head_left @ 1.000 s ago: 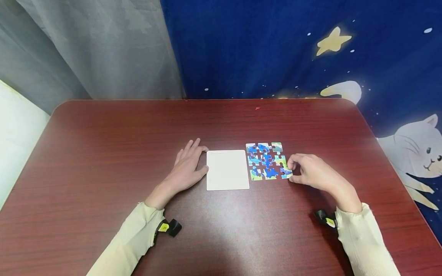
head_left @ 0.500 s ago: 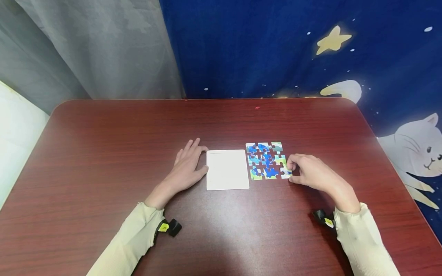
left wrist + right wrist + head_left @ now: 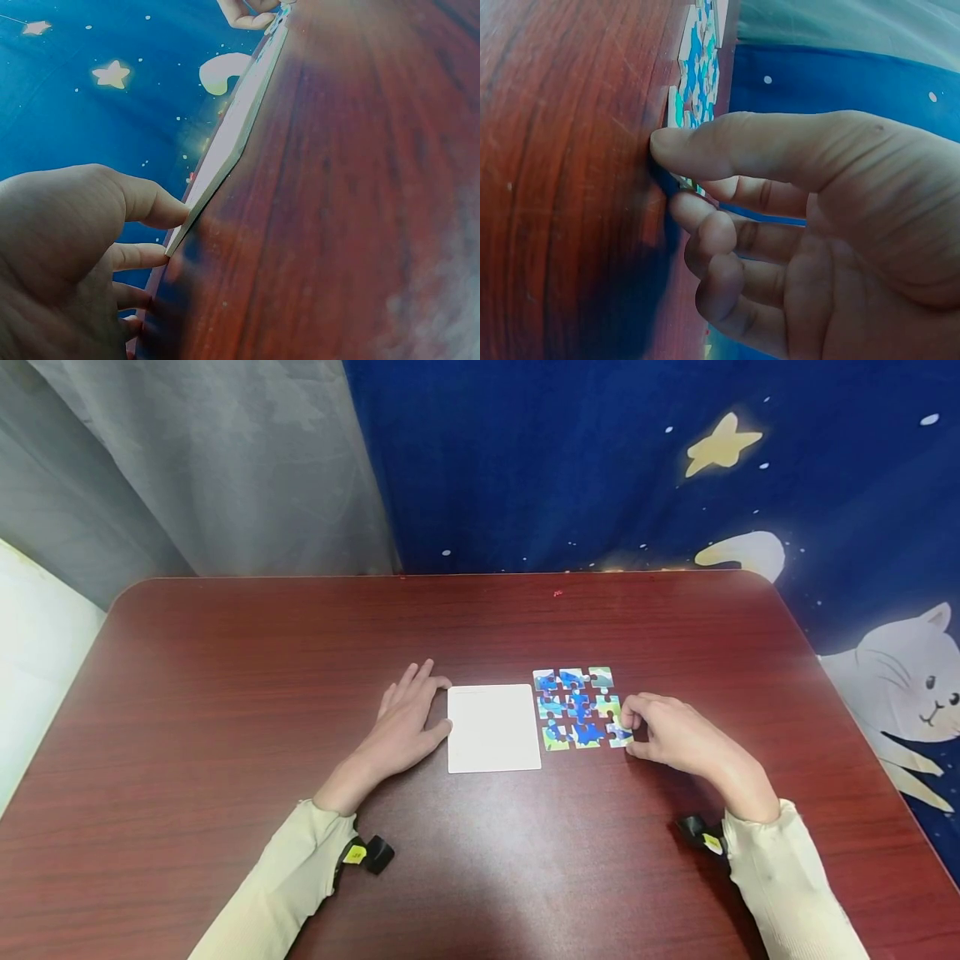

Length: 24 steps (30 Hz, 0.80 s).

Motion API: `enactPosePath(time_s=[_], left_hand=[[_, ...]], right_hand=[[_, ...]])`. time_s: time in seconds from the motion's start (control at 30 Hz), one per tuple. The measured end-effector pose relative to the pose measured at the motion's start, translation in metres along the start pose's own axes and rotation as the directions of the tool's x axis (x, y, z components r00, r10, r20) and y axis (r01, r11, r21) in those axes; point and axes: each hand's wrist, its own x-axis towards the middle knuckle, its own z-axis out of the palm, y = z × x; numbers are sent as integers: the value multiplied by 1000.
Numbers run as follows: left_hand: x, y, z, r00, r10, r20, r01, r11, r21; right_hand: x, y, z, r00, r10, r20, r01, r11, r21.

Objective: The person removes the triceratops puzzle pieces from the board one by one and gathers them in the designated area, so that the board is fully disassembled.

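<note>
A plain white square board (image 3: pixel 494 728) lies flat on the table, left of several jigsaw pieces (image 3: pixel 578 706). The pieces, printed in blue and green, sit in loose rows of three with gaps between them. My left hand (image 3: pixel 403 724) rests at the board's left edge, fingers extended; in the left wrist view its thumb and index fingertip touch the edge of the board. At the lower right corner of the group, my right hand (image 3: pixel 670 732) pinches the corner jigsaw piece (image 3: pixel 619 737) by its right side, between thumb and curled fingers. Those fingers partly cover this piece in the right wrist view.
The reddish-brown wooden table (image 3: pixel 300 635) extends around both hands. Behind it hang a grey curtain (image 3: pixel 225 468) and a blue cloth (image 3: pixel 540 460) with stars and a cat. A tiny red scrap (image 3: pixel 557 594) lies near the far edge.
The right hand and the corner piece have shifted very slightly left, and the shine on that piece differs. My left hand and the white board have stayed put.
</note>
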Motion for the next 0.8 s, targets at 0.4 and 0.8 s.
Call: enactPosePath(time_s=[0.4, 0.8], left_hand=[[0, 0, -1, 1000, 0, -3, 0, 1000, 6], [1, 0, -1, 1000, 5, 4, -5, 1000, 11]], right_hand=[[-1, -4, -3, 999, 34, 21, -34, 999, -23], [-1, -2, -2, 999, 23, 26, -23, 1000, -4]])
